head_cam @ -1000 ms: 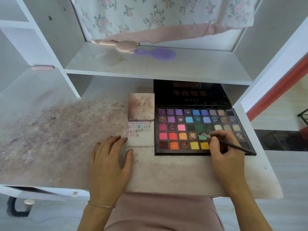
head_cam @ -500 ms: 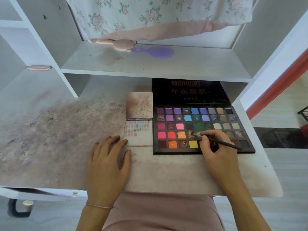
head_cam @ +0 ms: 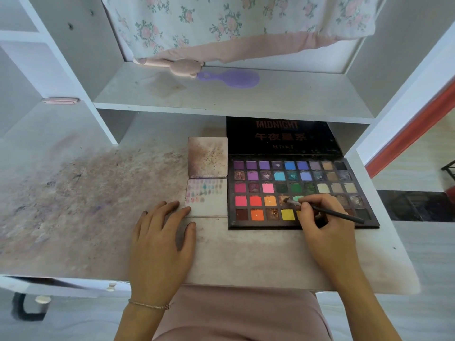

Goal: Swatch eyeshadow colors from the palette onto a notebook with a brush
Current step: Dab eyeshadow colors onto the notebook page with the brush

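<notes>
Head view: right hand [head_cam: 325,222] is pinching the brush [head_cam: 327,211] partway along its handle, fingers curled round it, bristle tip touching a brown shimmer pan in the palette [head_cam: 293,190], 4th row, just beside a green pan. Palette is lying open on the bench [head_cam: 73,205], lid propped up behind. Notebook [head_cam: 206,190] is sitting just left of the palette, touching it; swatch dots are showing on its lower page. Left hand [head_cam: 162,239] is resting flat, fingers straight, fingertips at the notebook's lower left corner, gripping nothing.

Handling, judged: brush is light and stiff w/ soft bristles, so pencil-style grip suits. Pressed powder looks crumbly; light dabs probably needed. Notebook is thin and may slide w/o steadying.
</notes>
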A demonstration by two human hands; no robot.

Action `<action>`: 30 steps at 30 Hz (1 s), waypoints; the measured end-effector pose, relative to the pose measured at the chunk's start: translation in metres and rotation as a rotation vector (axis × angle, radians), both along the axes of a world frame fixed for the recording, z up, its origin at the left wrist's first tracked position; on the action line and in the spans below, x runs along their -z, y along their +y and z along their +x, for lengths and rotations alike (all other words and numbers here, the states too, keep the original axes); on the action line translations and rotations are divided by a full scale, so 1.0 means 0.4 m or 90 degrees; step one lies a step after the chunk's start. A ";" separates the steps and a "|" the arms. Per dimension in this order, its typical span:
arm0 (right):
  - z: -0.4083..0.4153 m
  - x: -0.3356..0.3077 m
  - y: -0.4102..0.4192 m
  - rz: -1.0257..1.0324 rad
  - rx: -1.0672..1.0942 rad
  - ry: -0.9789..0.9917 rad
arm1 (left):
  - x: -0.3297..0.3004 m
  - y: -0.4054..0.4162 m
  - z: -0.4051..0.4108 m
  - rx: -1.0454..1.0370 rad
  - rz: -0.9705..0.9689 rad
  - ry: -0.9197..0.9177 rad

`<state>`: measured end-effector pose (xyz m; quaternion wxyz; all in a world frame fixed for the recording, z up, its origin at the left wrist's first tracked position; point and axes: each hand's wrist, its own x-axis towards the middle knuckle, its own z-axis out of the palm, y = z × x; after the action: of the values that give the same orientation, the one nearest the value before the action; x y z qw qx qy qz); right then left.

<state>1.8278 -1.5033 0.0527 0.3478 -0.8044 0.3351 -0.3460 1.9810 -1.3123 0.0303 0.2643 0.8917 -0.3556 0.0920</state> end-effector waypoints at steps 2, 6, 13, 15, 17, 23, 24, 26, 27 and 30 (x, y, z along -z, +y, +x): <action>-0.002 0.000 0.001 0.000 0.000 -0.005 | 0.000 0.001 0.000 -0.001 0.004 0.000; -0.005 0.002 0.001 0.016 0.015 -0.021 | -0.002 0.001 0.000 -0.002 0.006 0.004; -0.004 0.004 0.001 0.010 0.039 -0.035 | -0.001 0.003 0.000 -0.002 0.009 0.008; -0.004 0.003 0.000 0.012 0.060 -0.054 | -0.001 0.003 0.000 -0.002 0.007 0.007; -0.003 0.002 0.001 0.011 0.067 -0.065 | 0.000 0.002 0.000 -0.003 0.004 0.007; -0.005 0.010 -0.005 0.023 0.099 -0.024 | -0.001 0.002 -0.001 -0.005 0.004 0.009; -0.005 0.009 -0.004 0.016 0.100 -0.028 | -0.001 0.002 -0.001 -0.005 0.004 0.010; -0.004 0.005 -0.002 0.011 0.094 -0.039 | -0.002 0.002 -0.001 -0.006 0.006 0.011; -0.004 0.005 -0.002 0.014 0.088 -0.037 | -0.002 0.002 -0.001 -0.006 0.007 0.011; -0.004 0.008 -0.003 0.021 0.090 -0.013 | -0.002 0.002 -0.002 -0.006 0.007 0.012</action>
<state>1.8263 -1.5045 0.0496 0.3389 -0.7693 0.3934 -0.3722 1.9803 -1.3114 0.0310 0.2623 0.8956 -0.3496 0.0830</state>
